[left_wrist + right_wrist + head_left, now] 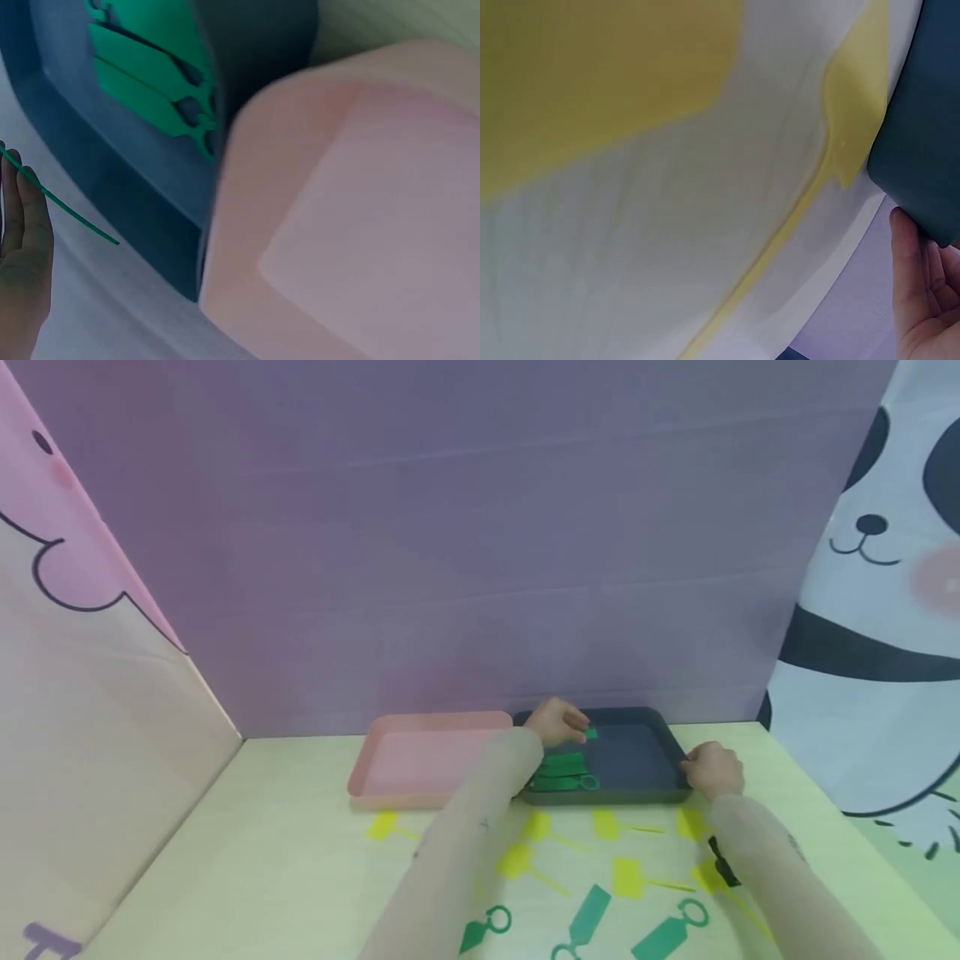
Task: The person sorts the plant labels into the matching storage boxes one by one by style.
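My left hand [557, 722] is over the left back part of the dark tray [630, 760]. It pinches a flat green tag [591, 733], which appears edge-on as a thin strip in the left wrist view. Below that hand, several green tags [562, 766] with ring ends lie along the tray's left side, partly overlapping. At the tray's right front corner, my right hand [714, 768] grips the rim; the right wrist view shows its fingers [906, 255] against the dark wall.
A pink tray [427, 756] stands against the dark tray's left side. In front lie several yellow tags [628, 877] with thin tails, and green tags [588, 914] nearer me. A small black object [723, 862] is beside my right forearm. A purple backdrop [465, 568] rises behind.
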The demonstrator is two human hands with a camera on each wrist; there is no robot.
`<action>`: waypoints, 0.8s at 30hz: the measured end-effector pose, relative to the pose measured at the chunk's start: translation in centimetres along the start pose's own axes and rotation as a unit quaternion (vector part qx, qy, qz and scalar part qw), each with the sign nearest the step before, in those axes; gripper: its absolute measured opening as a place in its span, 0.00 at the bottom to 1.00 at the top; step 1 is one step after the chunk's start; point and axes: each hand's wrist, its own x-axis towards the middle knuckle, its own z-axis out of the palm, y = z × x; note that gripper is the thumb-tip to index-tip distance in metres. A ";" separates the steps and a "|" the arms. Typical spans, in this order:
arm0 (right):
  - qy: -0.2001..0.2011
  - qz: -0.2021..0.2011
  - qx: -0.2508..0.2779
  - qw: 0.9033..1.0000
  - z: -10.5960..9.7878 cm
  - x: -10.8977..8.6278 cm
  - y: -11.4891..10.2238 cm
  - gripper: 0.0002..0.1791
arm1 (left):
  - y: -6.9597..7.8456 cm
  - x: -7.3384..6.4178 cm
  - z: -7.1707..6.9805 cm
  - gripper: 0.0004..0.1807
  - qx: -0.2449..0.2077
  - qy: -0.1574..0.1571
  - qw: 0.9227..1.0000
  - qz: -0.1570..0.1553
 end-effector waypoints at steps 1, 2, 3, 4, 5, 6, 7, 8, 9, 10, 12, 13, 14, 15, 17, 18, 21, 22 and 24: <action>0.001 0.002 0.001 1.000 0.0 -0.1 -0.1 0.13 | -0.2 0.2 0.1 0.19 0.003 0.002 1.000 -0.006; 0.002 0.002 0.001 1.000 0.1 -0.2 -0.2 0.13 | -0.4 0.4 0.2 0.20 0.007 0.004 1.000 -0.010; 0.003 0.003 0.002 1.000 0.1 -0.2 -0.2 0.13 | -0.6 0.5 0.3 0.20 0.008 0.005 1.000 -0.016; 0.006 0.002 0.001 1.000 0.1 -0.3 -0.3 0.13 | -0.8 0.6 0.5 0.20 0.011 0.005 1.000 -0.022; 0.007 0.002 0.001 1.000 0.1 -0.4 -0.3 0.13 | -1.0 0.8 0.6 0.19 0.013 0.005 1.000 -0.027; 0.009 0.003 0.001 1.000 0.1 -0.5 -0.3 0.13 | -1.2 0.9 0.7 0.19 0.017 0.005 0.999 -0.031; 0.011 0.002 0.000 1.000 0.1 -0.5 -0.4 0.13 | -1.4 0.9 0.8 0.19 0.021 0.006 0.999 -0.033; 0.013 0.001 0.000 1.000 0.1 -0.5 -0.4 0.13 | -1.6 1.0 0.8 0.19 0.024 0.006 0.999 -0.037; 0.015 -0.001 -0.001 1.000 0.1 -0.5 -0.5 0.13 | -1.8 1.1 0.9 0.19 0.028 0.007 0.999 -0.042; 0.017 -0.004 -0.002 1.000 0.1 -0.5 -0.5 0.13 | -1.9 1.1 1.0 0.18 0.033 0.008 0.998 -0.045; 0.018 -0.006 -0.002 1.000 0.2 -0.6 -0.5 0.13 | -2.2 1.1 1.1 0.18 0.043 0.011 0.998 -0.052; 0.018 -0.008 -0.001 1.000 0.2 -0.7 -0.5 0.12 | -2.2 1.1 1.1 0.18 0.044 0.013 0.997 -0.057; 0.018 -0.010 -0.001 1.000 0.2 -0.7 -0.6 0.12 | -2.3 1.1 1.2 0.18 0.045 0.014 0.997 -0.063; 0.017 -0.012 -0.001 1.000 0.2 -0.8 -0.6 0.12 | -2.3 1.0 1.2 0.18 0.050 0.016 0.996 -0.066; 0.014 -0.012 0.001 1.000 0.2 -0.9 -0.7 0.12 | -2.5 0.9 1.3 0.18 0.059 0.019 0.995 -0.075; 0.012 -0.013 0.002 1.000 0.1 -1.0 -0.7 0.12 | -2.5 0.9 1.4 0.18 0.066 0.020 0.995 -0.078; 0.015 -0.018 0.006 1.000 0.0 -1.1 -0.6 0.12 | -2.7 0.9 1.5 0.18 0.091 0.026 0.992 -0.082; 0.018 -0.020 0.006 1.000 0.0 -1.1 -0.6 0.12 | -2.7 0.8 1.6 0.17 0.098 0.027 0.991 -0.082; 0.026 -0.022 0.009 0.999 -0.2 -1.2 -0.6 0.13 | -2.8 0.8 1.7 0.17 0.110 0.029 0.990 -0.078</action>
